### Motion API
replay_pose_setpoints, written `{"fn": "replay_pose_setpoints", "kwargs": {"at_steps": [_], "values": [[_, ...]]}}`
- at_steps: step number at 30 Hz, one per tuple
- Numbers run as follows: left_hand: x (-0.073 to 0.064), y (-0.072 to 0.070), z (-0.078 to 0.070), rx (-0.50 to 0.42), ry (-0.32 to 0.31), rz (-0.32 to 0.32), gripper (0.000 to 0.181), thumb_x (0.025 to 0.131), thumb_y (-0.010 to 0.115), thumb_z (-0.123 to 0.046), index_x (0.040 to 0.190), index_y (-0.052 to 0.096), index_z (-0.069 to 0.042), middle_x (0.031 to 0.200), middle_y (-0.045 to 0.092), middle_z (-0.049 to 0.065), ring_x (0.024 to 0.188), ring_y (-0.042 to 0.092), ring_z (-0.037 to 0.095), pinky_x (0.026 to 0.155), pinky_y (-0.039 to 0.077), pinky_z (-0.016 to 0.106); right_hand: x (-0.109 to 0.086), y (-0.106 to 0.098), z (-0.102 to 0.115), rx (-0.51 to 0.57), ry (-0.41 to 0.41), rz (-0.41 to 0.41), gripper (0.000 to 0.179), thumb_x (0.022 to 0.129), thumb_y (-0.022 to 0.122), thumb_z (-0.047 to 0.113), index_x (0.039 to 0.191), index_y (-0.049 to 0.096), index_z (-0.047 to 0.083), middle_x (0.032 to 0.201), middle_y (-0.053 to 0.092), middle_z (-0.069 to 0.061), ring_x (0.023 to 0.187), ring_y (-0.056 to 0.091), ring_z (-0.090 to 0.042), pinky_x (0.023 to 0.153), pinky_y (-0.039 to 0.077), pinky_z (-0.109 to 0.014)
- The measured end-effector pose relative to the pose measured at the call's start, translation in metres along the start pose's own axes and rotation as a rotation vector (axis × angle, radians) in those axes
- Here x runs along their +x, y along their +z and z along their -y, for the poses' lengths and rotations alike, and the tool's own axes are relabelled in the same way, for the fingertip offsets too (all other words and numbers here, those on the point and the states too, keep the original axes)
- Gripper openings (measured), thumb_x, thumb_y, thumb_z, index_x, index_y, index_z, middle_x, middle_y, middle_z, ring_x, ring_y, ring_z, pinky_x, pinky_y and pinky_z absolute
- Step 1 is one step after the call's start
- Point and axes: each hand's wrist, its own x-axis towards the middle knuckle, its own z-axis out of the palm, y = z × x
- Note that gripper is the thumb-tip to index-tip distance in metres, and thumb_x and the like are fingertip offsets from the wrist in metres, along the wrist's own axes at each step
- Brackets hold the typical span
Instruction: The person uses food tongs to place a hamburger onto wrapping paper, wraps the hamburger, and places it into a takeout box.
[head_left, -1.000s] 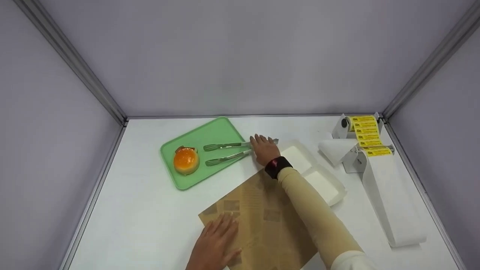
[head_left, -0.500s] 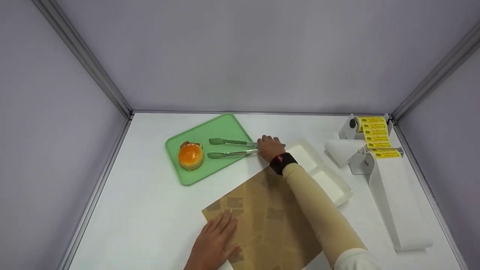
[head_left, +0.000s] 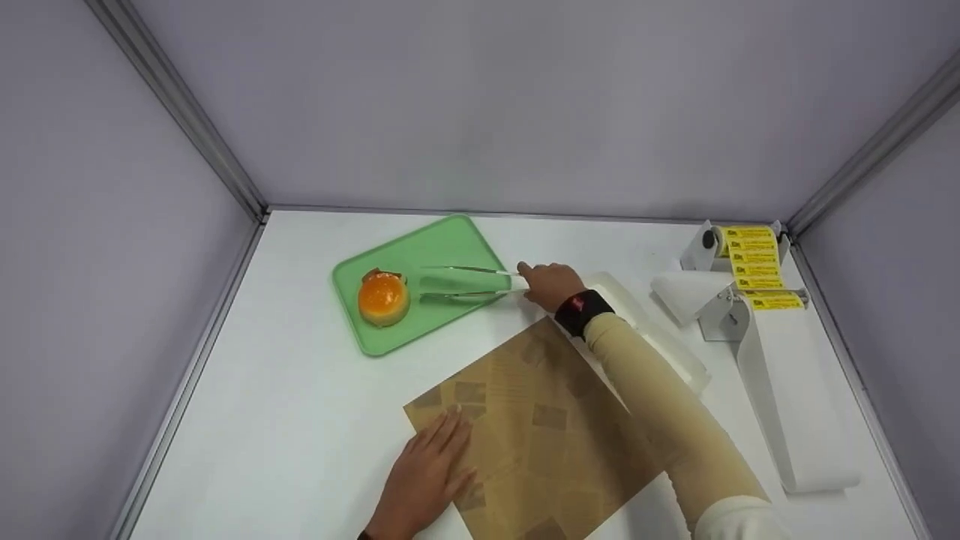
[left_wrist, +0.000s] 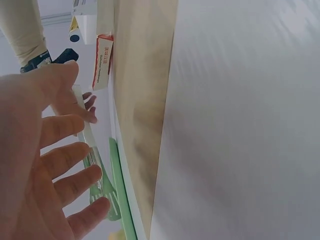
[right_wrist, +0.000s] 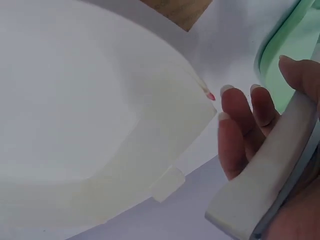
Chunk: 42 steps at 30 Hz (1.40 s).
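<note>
My right hand [head_left: 555,286] grips the white handle end of a pair of tongs [right_wrist: 267,175], fingers curled round it in the right wrist view. The two tong arms stand apart, their green tips reaching over the green tray [head_left: 450,240]. On that tray, left of the tips, sits a burger [head_left: 383,298] with a shiny orange-brown bun. My left hand [head_left: 424,472] lies at the left edge of a brown printed paper sheet [head_left: 551,442]. Its fingers are relaxed and hold nothing, as the left wrist view shows.
An opened white food box [head_left: 679,352] lies partly behind the right forearm; its side [left_wrist: 102,62] has print and a red edge. At the back right stands a dispenser with a roll of yellow labels [head_left: 754,259], its white backing strip [head_left: 802,420] trailing forward. Walls enclose the table.
My right hand has gone from lying over the tongs to gripping them, and the tongs have turned onto their edge. The left hand keeps its place on the paper. The head view has shifted slightly.
</note>
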Motion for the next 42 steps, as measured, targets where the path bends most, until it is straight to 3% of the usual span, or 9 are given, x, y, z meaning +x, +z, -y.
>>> {"fn": "replay_pose_setpoints", "kwargs": {"at_steps": [4,16,22,28,42], "values": [[0.000,-0.001,-0.001,-0.022,-0.009,0.019,0.067,0.097,0.064,-0.047,0.153,0.046,-0.014,0.163,0.039,0.006,0.148,0.042,0.026,0.113,0.044,0.048,-0.005,-0.006,0.000,-0.006,-0.008,-0.020,0.036,0.089,0.073,0.018,0.121,0.059,0.008,0.084,0.073,-0.017,0.071,0.067,-0.034,0.064,0.057,-0.047],[0.001,0.000,-0.001,-0.039,-0.037,0.031,0.062,0.098,0.064,-0.041,0.152,0.047,-0.015,0.161,0.043,0.004,0.148,0.042,0.025,0.116,0.042,0.048,-0.024,-0.019,0.015,-0.063,-0.019,-0.098,0.038,0.087,0.076,0.018,0.121,0.060,0.010,0.079,0.073,-0.015,0.065,0.067,-0.030,0.058,0.056,-0.044],[0.001,0.001,0.000,0.014,-0.026,-0.018,0.063,0.095,0.068,-0.041,0.150,0.050,-0.015,0.159,0.045,0.005,0.146,0.045,0.024,0.115,0.043,0.047,-0.031,-0.015,0.026,-0.070,-0.057,-0.160,0.035,0.086,0.077,0.015,0.115,0.059,0.008,0.074,0.071,-0.014,0.060,0.065,-0.029,0.053,0.055,-0.043],[-0.002,0.002,-0.001,0.095,-0.023,-0.021,0.072,0.091,0.071,-0.047,0.151,0.048,-0.015,0.160,0.044,0.006,0.145,0.046,0.026,0.113,0.045,0.050,-0.035,-0.005,0.034,-0.068,-0.048,-0.142,0.036,0.086,0.076,0.015,0.117,0.059,0.009,0.078,0.072,-0.015,0.065,0.068,-0.030,0.056,0.057,-0.043],[-0.003,0.004,0.003,0.085,-0.004,-0.047,0.069,0.092,0.070,-0.047,0.150,0.050,-0.014,0.158,0.047,0.006,0.144,0.047,0.026,0.112,0.046,0.048,-0.030,0.012,0.056,-0.093,-0.076,-0.234,0.033,0.086,0.078,0.015,0.111,0.057,0.007,0.074,0.071,-0.014,0.060,0.066,-0.030,0.052,0.056,-0.043]]}}
